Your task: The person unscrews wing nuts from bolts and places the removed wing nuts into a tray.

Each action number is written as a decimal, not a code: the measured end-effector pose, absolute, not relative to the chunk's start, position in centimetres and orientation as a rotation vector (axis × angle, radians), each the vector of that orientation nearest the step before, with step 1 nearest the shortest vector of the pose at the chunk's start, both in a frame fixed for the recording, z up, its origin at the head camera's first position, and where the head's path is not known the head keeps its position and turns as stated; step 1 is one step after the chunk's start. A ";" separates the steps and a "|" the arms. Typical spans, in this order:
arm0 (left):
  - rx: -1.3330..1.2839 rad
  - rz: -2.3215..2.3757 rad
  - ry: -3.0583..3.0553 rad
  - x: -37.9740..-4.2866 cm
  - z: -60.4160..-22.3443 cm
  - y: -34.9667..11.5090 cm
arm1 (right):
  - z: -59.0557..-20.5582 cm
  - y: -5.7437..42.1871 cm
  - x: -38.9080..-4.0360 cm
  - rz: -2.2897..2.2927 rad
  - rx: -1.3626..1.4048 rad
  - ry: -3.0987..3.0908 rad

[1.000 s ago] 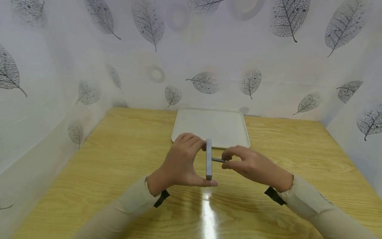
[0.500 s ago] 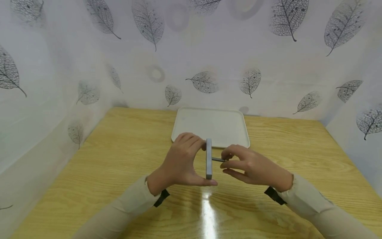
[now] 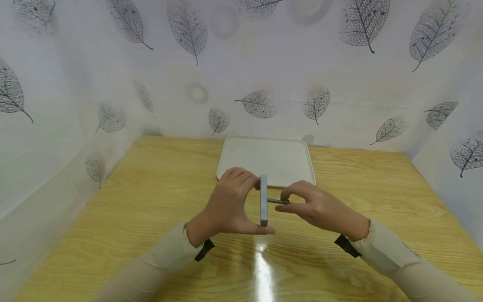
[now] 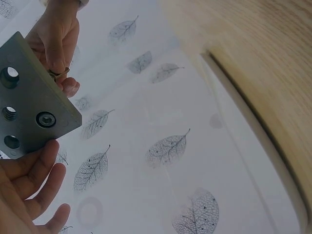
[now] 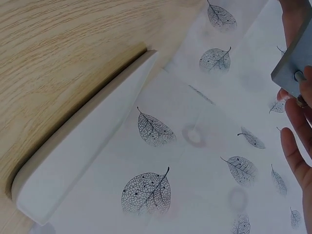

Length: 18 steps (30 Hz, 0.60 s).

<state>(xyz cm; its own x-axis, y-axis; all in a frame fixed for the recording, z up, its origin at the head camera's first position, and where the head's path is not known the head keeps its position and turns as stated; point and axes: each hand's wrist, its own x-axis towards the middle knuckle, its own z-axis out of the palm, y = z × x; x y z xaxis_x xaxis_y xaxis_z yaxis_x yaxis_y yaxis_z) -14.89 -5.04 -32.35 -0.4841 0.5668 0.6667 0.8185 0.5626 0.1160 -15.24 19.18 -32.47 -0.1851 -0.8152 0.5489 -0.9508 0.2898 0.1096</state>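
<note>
My left hand [image 3: 228, 205] grips a grey metal plate [image 3: 263, 201] on edge above the table, thumb under the lower edge and fingertips at the upper one. A bolt [image 3: 275, 201] runs through it, its shank sticking out to the right. In the left wrist view the plate shows several holes, and the bolt's socket head [image 4: 46, 119] sits recessed in one of them. My right hand [image 3: 324, 209] pinches a small brass-coloured piece [image 3: 287, 202] at the shank's free end with thumb and forefinger. The fingers partly hide this piece, and I cannot tell its exact kind.
A white rectangular tray [image 3: 268, 157] lies at the back of the wood-grain table [image 3: 170, 180], behind the hands. Pale cloth with a leaf print [image 3: 256, 63] hangs behind the table and along both sides.
My right thumb and fingers have shifted around the bolt's end, spreading and then closing again, and more of the small piece now shows. The left hand and plate hold almost still.
</note>
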 end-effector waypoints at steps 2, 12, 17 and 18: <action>-1.108 -0.576 -2.220 -14.9 -32.4 -5.1 | -32.5 19.2 -15.3 0.362 1.569 -2.052; -1.107 -0.584 -2.225 -15.0 -32.3 -5.1 | -32.5 19.2 -15.7 0.438 1.589 -2.032; -1.108 -0.585 -2.220 -15.0 -32.3 -5.1 | -32.3 19.1 -15.6 0.411 1.608 -2.058; -1.108 -0.585 -2.221 -15.0 -32.3 -5.1 | -32.3 19.1 -15.6 0.405 1.610 -2.061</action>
